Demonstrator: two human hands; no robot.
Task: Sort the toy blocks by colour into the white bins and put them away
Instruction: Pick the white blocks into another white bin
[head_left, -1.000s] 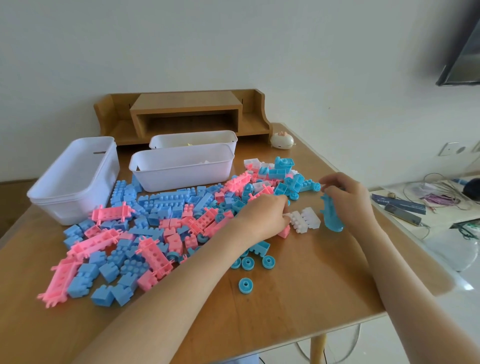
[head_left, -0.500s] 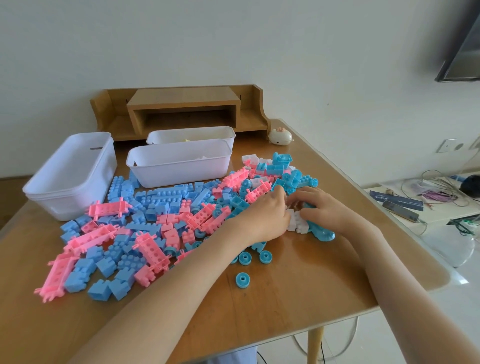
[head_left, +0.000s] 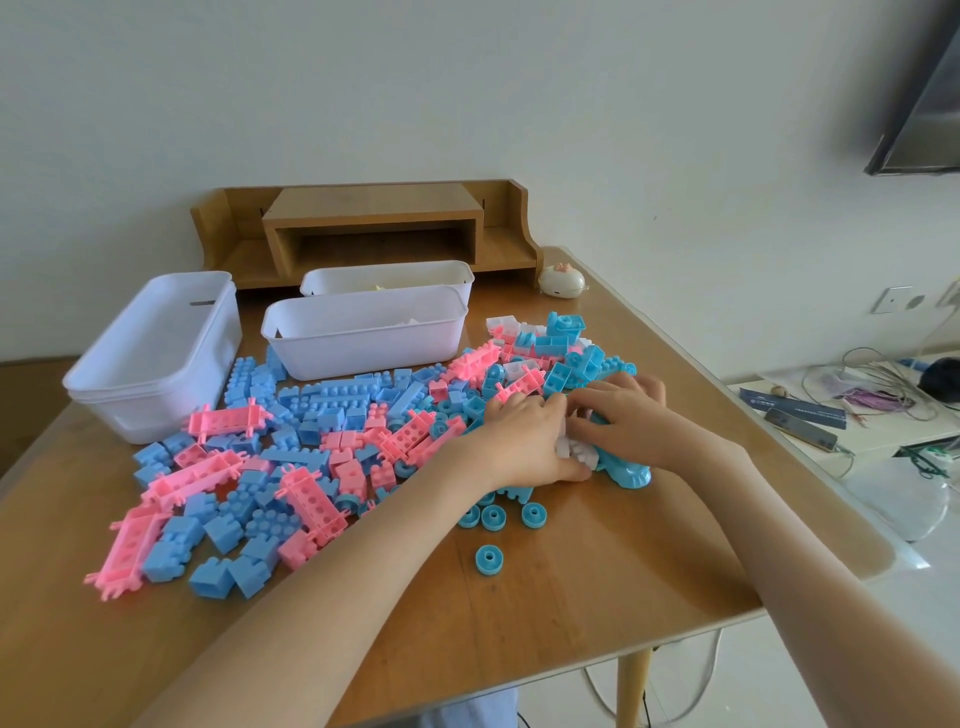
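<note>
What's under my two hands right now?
White blocks show between the left hand and right hand, with a blue piece poking out below. Anything else beneath the palms is covered.

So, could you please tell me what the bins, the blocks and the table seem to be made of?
Bins: thin white plastic, slightly translucent, since light shows through the walls; satin finish.
Blocks: moulded hard plastic in pink, blue and white, with crisp studs and a soft sheen.
Table: wood or wood veneer, going by the visible grain; smooth and probably sealed, as it reflects light faintly.
</note>
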